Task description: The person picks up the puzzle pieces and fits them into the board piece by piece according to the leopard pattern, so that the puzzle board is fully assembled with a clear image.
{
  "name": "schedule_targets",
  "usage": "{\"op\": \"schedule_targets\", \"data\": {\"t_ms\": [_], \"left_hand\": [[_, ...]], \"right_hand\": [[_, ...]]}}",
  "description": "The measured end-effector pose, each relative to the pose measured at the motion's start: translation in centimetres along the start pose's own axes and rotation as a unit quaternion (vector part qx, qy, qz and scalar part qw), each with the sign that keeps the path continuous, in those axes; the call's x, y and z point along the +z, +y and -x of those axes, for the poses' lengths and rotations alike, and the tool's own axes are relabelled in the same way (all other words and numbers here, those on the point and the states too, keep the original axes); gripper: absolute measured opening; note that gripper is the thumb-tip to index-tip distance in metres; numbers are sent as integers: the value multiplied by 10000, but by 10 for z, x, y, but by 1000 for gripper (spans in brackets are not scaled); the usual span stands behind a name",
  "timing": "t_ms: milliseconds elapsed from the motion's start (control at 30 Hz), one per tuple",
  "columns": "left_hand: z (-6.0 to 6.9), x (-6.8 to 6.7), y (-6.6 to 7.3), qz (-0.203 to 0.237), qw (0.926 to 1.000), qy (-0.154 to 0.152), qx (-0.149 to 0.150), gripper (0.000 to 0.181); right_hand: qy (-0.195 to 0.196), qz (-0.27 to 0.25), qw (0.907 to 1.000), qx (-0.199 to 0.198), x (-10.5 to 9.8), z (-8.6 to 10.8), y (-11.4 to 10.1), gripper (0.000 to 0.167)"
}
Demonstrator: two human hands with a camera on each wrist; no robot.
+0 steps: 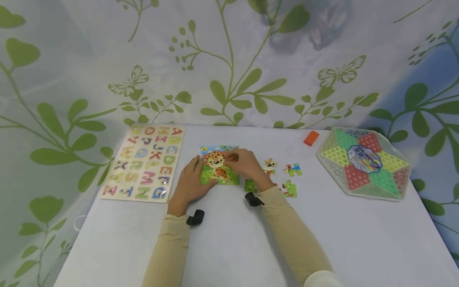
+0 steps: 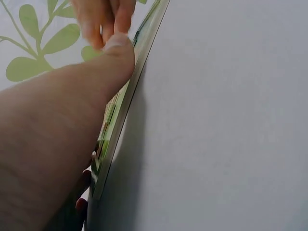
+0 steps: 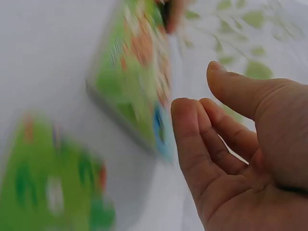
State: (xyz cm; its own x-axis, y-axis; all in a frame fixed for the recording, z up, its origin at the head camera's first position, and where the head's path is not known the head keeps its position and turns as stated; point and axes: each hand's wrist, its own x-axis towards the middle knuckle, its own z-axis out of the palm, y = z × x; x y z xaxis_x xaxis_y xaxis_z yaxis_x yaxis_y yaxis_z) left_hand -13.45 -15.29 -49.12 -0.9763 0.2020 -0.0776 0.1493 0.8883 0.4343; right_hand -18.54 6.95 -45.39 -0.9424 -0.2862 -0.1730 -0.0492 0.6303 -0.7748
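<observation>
A jigsaw puzzle board (image 1: 229,177) with a spotted cub on green grass lies on the white table. My left hand (image 1: 191,183) rests against its left side, fingers stretched along that edge and thumb at the lower edge. Over the board's right part hovers my right hand (image 1: 246,162), its fingers bent. In the right wrist view, thumb and fingertips of the right hand (image 3: 231,149) stand apart with nothing visible between them. To the right lie several loose puzzle pieces (image 1: 294,170), some partly hidden by the right wrist.
On the left is a wooden alphabet board (image 1: 143,163) with coloured letters. A hexagonal star-patterned game board (image 1: 363,163) lies at the right. An orange block (image 1: 311,138) sits near the back edge, before a leaf-printed curtain (image 1: 247,91).
</observation>
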Motion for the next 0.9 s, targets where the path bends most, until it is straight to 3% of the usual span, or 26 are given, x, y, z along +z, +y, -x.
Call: {"op": "schedule_targets", "data": {"t_ms": [133, 400, 667, 900], "left_hand": [[0, 1, 0, 100, 9999, 42, -117, 96], [-2, 4, -1, 46, 9999, 17, -119, 96], [-1, 3, 1, 181, 9998, 32, -58, 96], [-2, 5, 0, 139, 9999, 12, -82, 96]], "right_hand": [[344, -215, 9991, 151, -27, 16, 19, 37], [992, -160, 9935, 544, -68, 51, 63, 43], [697, 659, 9925, 760, -81, 59, 85, 73], [505, 1345, 9877, 615, -75, 59, 85, 70]]}}
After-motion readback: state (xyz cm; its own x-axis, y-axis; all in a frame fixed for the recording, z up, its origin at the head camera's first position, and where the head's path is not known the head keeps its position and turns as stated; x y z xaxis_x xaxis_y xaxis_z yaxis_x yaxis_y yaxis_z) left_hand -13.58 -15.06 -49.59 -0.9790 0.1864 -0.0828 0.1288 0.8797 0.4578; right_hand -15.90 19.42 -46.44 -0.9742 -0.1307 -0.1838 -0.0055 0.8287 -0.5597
